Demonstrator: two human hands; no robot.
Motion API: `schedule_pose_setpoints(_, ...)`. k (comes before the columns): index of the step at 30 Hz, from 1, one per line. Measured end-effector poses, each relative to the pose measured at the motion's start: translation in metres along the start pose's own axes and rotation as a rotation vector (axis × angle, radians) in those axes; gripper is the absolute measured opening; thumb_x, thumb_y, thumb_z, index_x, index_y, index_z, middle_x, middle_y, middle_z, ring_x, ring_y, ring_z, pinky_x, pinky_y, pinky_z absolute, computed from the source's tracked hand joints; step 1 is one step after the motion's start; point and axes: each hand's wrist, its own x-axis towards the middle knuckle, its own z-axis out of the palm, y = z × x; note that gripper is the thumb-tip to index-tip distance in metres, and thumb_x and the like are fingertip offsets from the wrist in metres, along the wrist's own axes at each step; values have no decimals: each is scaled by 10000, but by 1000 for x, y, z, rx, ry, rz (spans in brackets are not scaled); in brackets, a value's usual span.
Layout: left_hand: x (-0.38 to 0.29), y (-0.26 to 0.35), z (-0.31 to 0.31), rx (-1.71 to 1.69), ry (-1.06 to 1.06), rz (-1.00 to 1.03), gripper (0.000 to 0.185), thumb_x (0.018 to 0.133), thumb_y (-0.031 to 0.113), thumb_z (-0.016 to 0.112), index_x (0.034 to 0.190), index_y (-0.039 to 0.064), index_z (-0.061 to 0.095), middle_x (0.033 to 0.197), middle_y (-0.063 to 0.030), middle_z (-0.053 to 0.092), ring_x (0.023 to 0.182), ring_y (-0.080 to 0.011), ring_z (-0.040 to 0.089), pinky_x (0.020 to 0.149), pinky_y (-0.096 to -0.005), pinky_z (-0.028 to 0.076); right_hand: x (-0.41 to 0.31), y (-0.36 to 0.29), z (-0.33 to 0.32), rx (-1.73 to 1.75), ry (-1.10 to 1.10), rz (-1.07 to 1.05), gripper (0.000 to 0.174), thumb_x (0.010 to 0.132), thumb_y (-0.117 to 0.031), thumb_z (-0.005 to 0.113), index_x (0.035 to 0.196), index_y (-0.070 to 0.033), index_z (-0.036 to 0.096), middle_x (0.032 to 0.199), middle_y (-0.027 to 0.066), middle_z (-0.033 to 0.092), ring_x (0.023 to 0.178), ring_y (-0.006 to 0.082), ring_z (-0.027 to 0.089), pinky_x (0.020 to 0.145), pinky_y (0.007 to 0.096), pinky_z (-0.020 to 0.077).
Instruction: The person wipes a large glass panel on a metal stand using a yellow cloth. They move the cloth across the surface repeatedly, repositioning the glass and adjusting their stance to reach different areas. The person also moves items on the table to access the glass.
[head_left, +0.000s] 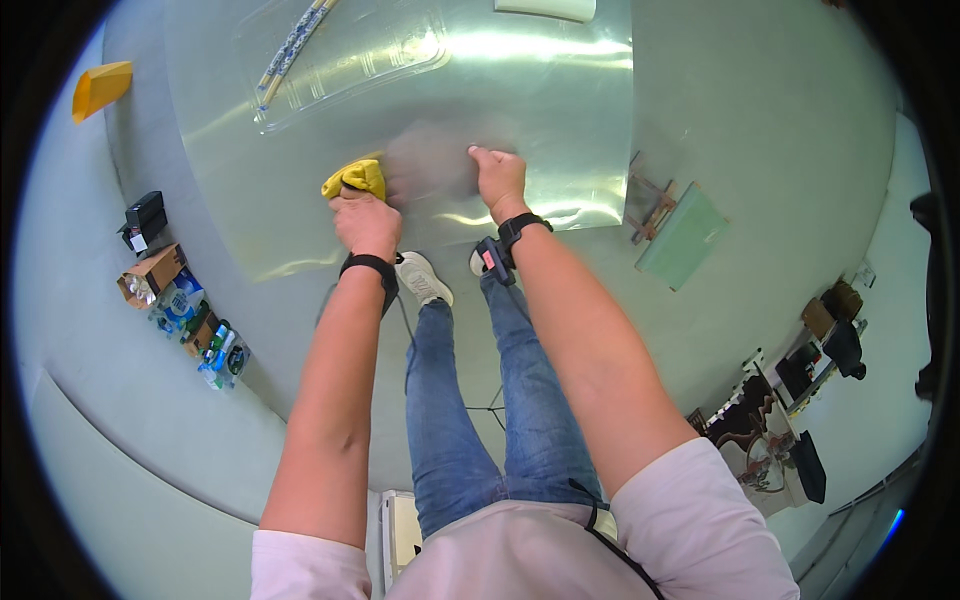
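Note:
My left hand (367, 223) grips a bunched yellow cloth (364, 178) with a dark spot near my fingers. It is over the near left part of a shiny, reflective table surface (247, 187). My right hand (501, 178) is farther right over the same surface, its fingers curled in and the thumb pointing left. I see nothing in it, though its palm side is hidden. A hazy pinkish reflection shows between both hands. Beyond them, a pair of blue-and-white patterned chopsticks (292, 52) lies across a clear plastic tray (375, 71).
A white object (546, 7) is cut off at the top edge. An orange-yellow paper container (102, 90) stands at far left. Boxes and packs of bottles (187, 307) line the left wall. A small easel (652, 206) and a green panel (684, 236) are right of the table.

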Motion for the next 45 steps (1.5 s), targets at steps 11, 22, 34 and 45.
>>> schedule_pose_setpoints(11, 6, -9, 20, 69, 96, 60, 508, 890, 174, 573, 1234, -170, 425, 1158, -319, 575, 936, -374, 725, 753, -383, 619, 1, 0, 1, 39, -14, -37, 517, 869, -266, 719, 504, -33, 438, 514, -26, 342, 526, 116, 298, 507, 358, 295)
schedule_pose_setpoints(22, 17, -16, 16, 407, -109, 289, 486, 909, 178, 506, 1220, -195, 497, 1210, -363, 556, 1006, -405, 676, 879, -424, 580, 0, 11, -21, -29, -171, -120, 487, 848, -282, 745, 546, 3, 491, 507, 71, 363, 516, 187, 299, 507, 398, 369)
schedule_pose_setpoints(34, 10, -16, 15, 26, 32, 129, 530, 873, 143, 571, 1267, -166, 400, 1181, -336, 581, 1022, -442, 682, 883, -468, 580, -197, 67, -298, -906, -335, -214, 320, 879, -341, 698, 723, -83, 590, 697, 133, 638, 680, 376, 634, 620, 504, 487)
schedule_pose_setpoints(45, -8, 0, -9, 19, 42, 0, 584, 821, 171, 694, 1277, -99, 449, 1202, -299, 653, 1102, -460, 657, 945, -501, 541, -116, 95, -413, -894, -244, -143, 308, 874, -306, 716, 716, -83, 575, 688, 121, 630, 669, 361, 622, 602, 487, 466)
